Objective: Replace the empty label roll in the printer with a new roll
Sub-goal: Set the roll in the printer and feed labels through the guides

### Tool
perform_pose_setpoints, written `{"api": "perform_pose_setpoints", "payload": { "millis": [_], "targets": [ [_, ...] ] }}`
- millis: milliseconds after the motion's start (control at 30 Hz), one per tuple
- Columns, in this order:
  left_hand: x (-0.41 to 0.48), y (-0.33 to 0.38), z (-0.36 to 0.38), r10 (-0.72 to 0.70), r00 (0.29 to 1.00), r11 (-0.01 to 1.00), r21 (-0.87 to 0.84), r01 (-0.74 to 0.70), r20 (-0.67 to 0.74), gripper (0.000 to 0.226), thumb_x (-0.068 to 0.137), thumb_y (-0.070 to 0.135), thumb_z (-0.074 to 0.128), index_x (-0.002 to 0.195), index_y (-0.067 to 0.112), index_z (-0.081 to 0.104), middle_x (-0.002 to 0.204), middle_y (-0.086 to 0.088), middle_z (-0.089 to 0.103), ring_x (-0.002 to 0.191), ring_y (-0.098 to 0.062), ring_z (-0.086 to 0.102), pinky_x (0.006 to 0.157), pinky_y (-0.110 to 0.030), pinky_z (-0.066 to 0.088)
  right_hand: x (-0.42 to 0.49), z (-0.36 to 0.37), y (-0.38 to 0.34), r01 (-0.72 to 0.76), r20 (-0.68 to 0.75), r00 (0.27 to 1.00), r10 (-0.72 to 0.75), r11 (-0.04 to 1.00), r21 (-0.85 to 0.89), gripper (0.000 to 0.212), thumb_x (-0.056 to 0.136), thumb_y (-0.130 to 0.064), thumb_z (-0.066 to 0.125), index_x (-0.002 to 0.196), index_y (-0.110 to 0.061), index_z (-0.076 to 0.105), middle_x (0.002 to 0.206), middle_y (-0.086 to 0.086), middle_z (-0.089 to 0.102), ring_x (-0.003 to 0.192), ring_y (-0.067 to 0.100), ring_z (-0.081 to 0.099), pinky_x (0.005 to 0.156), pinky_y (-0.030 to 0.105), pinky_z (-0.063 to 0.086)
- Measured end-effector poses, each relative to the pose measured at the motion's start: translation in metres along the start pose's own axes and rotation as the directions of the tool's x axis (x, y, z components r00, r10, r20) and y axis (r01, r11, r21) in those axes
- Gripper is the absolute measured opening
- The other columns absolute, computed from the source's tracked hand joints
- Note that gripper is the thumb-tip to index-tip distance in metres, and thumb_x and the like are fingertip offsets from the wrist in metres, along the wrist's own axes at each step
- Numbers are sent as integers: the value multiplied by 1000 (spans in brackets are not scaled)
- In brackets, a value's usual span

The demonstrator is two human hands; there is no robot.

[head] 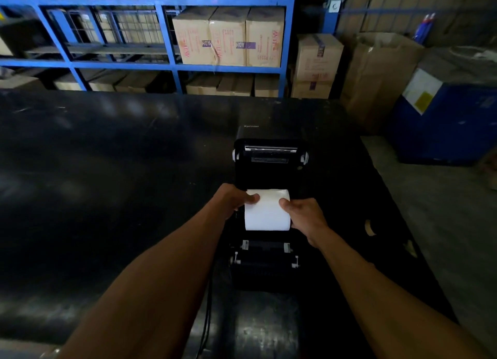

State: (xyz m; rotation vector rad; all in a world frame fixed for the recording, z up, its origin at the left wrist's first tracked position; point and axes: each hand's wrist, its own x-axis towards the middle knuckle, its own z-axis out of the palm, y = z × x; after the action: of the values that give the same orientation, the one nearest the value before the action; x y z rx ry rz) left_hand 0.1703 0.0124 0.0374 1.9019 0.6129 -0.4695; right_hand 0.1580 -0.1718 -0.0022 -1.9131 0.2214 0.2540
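A black label printer stands on the dark table with its lid swung up and back. A white label roll sits over the open bay in the printer's middle. My left hand grips the roll's left end, thumb on top. My right hand grips its right end. The roll's lower part and the bay beneath it are hidden. To the right on the table lies a brown cardboard core, the spent roll by its look.
A black cable runs from the printer toward the table's near edge. A small scrap lies near the right edge. Behind the table stands blue shelving with cartons. A blue bin stands at the right.
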Motion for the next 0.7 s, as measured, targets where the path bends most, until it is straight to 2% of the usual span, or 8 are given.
{"api": "perform_pose_setpoints", "payload": {
  "millis": [100, 233, 333, 433, 533, 567, 633, 700],
  "targets": [
    [2, -2, 0, -2, 1000, 1000, -12, 2, -12, 57, 74, 29, 83, 116, -4, 61, 78, -4, 58, 65, -15, 51, 52, -28, 35, -1, 0, 0, 12, 8, 1000, -12, 1000, 9, 35, 87, -31, 68, 90, 3, 74, 95, 22, 75, 91, 37, 72, 88, 58, 55],
    [3, -6, 0, -10, 1000, 998, -63, 8, -23, 57, 73, 28, 84, 114, -3, 61, 98, -10, 62, 85, -21, 56, 74, -34, 40, 0, -1, 0, 47, 12, 999, -47, 999, 5, 30, 88, -30, 67, 93, -1, 76, 95, 18, 76, 92, 34, 72, 89, 56, 55],
    [5, -8, 0, 25, 998, 994, -102, -31, -57, 54, 70, 23, 86, 111, -5, 62, 102, -13, 65, 88, -24, 58, 77, -34, 44, 0, 0, -2, 83, 1, 997, -83, 997, 2, 26, 89, -28, 68, 97, -5, 77, 94, 15, 77, 90, 31, 73, 88, 54, 56],
    [6, -7, 0, 29, 998, 996, -86, -33, -51, 54, 70, 24, 87, 110, -4, 64, 101, -12, 68, 85, -23, 61, 72, -34, 46, 1, 0, -1, 62, -3, 998, -62, 998, 0, 26, 88, -29, 68, 95, -5, 77, 94, 15, 77, 90, 32, 73, 88, 54, 56],
    [5, -3, -1, 16, 999, 1000, -10, -16, -31, 54, 70, 29, 86, 108, -3, 64, 78, -5, 64, 66, -16, 58, 52, -27, 41, 0, 0, 3, 20, 3, 1000, -20, 1000, 14, 30, 87, -30, 68, 92, -2, 76, 96, 18, 76, 92, 35, 72, 90, 56, 55],
    [4, -2, 0, 8, 999, 1000, 13, -7, -32, 55, 70, 31, 86, 108, -2, 64, 79, -6, 64, 65, -16, 57, 52, -27, 40, 0, 0, 5, 11, 4, 1000, -11, 1000, 20, 31, 86, -30, 68, 92, -1, 75, 96, 19, 75, 93, 36, 71, 90, 57, 54],
    [5, -2, 0, -6, 999, 1000, 30, 7, -38, 58, 71, 33, 85, 111, -2, 62, 93, -11, 67, 75, -20, 59, 64, -29, 47, -1, 0, 5, 16, 3, 1000, -16, 1000, 20, 31, 87, -29, 68, 93, 1, 75, 97, 20, 75, 93, 36, 71, 90, 58, 54],
    [5, -3, -1, -8, 999, 1000, 8, 9, -51, 58, 71, 31, 85, 112, -4, 62, 98, -15, 66, 84, -24, 60, 78, -35, 50, -3, 0, 2, 55, -4, 998, -55, 998, -7, 30, 88, -29, 67, 93, -1, 76, 95, 19, 76, 92, 34, 72, 89, 55, 55]
  ]
}}
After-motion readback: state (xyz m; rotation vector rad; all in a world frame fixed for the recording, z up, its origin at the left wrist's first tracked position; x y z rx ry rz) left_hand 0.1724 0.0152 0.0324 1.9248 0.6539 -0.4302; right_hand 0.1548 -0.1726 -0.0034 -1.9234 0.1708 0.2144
